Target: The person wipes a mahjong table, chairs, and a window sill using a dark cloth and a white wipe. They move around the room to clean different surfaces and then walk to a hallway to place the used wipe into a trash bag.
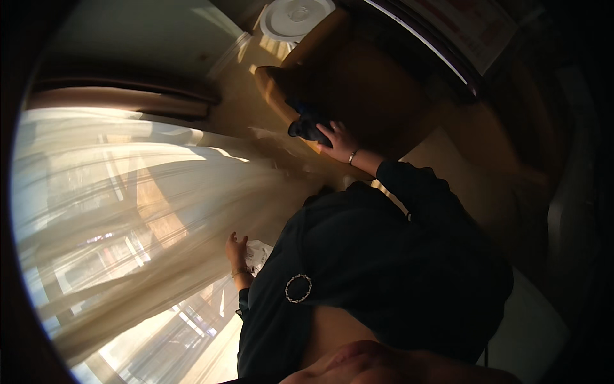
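Note:
My right hand (339, 143), with a thin bracelet at the wrist, grips a bunched dark cloth (309, 128) at the edge of a brown chair (383, 81). The cloth's far end is lost in the chair's shadow. Low on the left, my left hand (236, 253) is close beside my body with its fingers curled at a crumpled whitish plastic bag (258, 254). The bag bears some print, and my dark top hides part of it. A sheer curtain (158, 206) hangs just to the left of this hand.
A round white lid (296, 18) is behind the chair at the top. A dark ledge (120, 98) runs along the wall at upper left. Sunlight comes through the curtain. A pale panel (446, 158) lies right of my arm, and the right side is dark.

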A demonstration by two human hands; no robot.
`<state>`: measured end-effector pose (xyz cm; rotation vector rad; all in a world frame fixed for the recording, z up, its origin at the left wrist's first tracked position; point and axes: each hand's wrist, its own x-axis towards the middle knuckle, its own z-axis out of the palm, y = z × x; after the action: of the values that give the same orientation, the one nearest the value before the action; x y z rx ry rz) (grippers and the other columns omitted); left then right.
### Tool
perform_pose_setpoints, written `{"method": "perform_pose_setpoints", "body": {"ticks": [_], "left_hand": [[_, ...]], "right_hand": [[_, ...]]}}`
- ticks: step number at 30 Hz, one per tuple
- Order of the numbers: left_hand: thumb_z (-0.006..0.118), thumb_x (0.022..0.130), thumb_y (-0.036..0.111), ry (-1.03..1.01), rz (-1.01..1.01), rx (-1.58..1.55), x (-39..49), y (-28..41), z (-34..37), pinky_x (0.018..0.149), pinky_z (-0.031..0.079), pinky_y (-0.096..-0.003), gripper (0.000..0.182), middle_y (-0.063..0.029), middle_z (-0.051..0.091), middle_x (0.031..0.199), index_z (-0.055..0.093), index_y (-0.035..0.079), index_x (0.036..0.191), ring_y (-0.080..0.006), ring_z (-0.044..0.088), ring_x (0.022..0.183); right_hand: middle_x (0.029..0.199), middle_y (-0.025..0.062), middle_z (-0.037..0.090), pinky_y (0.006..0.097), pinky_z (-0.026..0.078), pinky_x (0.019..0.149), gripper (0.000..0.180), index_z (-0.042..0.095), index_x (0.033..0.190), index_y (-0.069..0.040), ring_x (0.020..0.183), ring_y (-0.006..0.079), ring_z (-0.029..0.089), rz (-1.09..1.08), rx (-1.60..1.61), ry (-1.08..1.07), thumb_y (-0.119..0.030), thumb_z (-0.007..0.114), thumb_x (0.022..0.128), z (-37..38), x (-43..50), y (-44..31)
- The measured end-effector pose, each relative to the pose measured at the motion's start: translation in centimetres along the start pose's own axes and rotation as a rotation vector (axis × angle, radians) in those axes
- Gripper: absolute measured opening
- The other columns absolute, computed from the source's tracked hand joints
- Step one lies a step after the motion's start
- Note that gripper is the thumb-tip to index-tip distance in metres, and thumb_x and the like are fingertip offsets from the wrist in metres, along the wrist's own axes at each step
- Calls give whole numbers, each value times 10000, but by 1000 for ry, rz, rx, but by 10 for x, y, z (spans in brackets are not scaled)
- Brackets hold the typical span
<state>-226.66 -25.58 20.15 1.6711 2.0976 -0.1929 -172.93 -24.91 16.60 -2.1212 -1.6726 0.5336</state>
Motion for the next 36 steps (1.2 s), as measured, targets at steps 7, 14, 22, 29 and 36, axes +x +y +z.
{"method": "perform_pose_setpoints", "body": {"ticks": [7, 14, 22, 29, 36], "left_hand": [[802, 801, 364, -195, 430, 41, 94, 94, -20, 941, 552, -478, 601, -206, 726, 1207, 675, 96, 1323, -388, 698, 1112], [754, 874, 294, -104, 817, -123, 142, 250, -19, 947, 547, -481, 508, -222, 710, 1212, 651, 47, 1306, -418, 675, 1117], [773, 853, 216, -164, 1149, -218, 119, 359, 23, 808, 586, -463, 390, -160, 735, 1101, 683, 98, 1214, -384, 709, 983], [720, 894, 189, -270, 1392, -200, 51, 438, 44, 709, 585, -455, 169, -191, 740, 911, 743, 87, 1027, -397, 726, 841], [728, 918, 151, -431, 1361, -229, -79, 510, 89, 694, 589, -362, 208, -154, 766, 869, 749, 9, 1068, -280, 770, 806]], "right_hand": [[1638, 263, 288, 626, 284, 1144, 792, 338, 1612, -354, 1480, 466, 308, 163, 189, -185, -672, 571, 925, 38, 155, -89], [1571, 251, 380, 580, 411, 1089, 578, 520, 1494, -369, 1371, 449, 449, 112, 72, -90, -408, 662, 935, 53, 179, -84], [1528, 216, 434, 578, 386, 1094, 577, 567, 1452, -273, 1376, 432, 424, 66, 18, -33, -374, 704, 901, 7, -46, -23], [1418, 219, 537, 520, 452, 1029, 604, 600, 1416, -183, 1262, 420, 535, 118, 70, 236, -451, 727, 890, -18, -181, 62], [1122, 238, 715, 479, 525, 955, 584, 634, 1341, -73, 1067, 425, 673, 850, 480, 239, -474, 690, 920, 1, -306, 157]]}}
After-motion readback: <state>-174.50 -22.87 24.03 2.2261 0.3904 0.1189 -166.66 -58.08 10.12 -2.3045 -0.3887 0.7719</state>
